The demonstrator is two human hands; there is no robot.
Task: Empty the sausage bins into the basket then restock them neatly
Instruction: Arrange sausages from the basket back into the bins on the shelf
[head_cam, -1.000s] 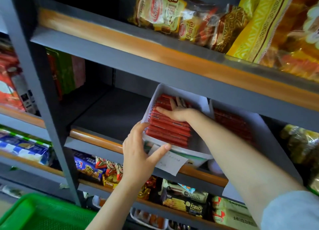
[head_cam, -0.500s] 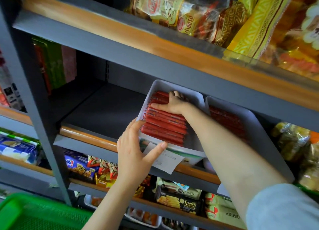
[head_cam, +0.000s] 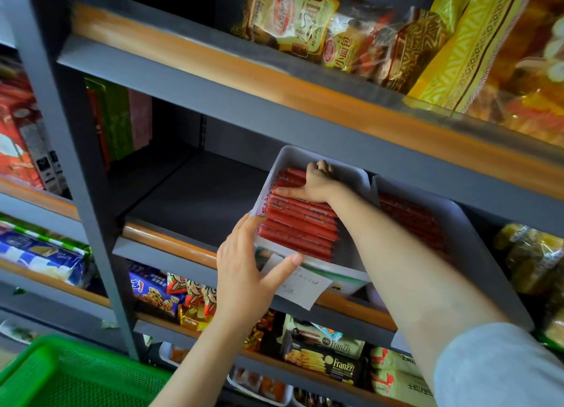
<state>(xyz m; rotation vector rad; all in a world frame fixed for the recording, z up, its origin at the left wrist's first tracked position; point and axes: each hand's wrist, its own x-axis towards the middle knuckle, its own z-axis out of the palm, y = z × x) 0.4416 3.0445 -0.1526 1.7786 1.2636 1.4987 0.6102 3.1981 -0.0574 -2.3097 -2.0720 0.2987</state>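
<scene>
Red plastic-wrapped sausage sticks (head_cam: 300, 223) showing in pale grey rectangular plastic bin (head_cam: 341, 170). Bright green mesh plastic basket (head_cam: 61, 376) glowing lower left. Yellow patterned snack bag (head_cam: 467, 49) sitting above. Dark grey metal shelf (head_cam: 195, 199) carrying orange wood-tone edge strip (head_cam: 171, 241).

The left hand (head_cam: 244, 272) and forearm are bare, without rings or watch showing, while the right hand (head_cam: 317, 183) ends a bare forearm below a pale grey sleeve (head_cam: 500, 367).
</scene>
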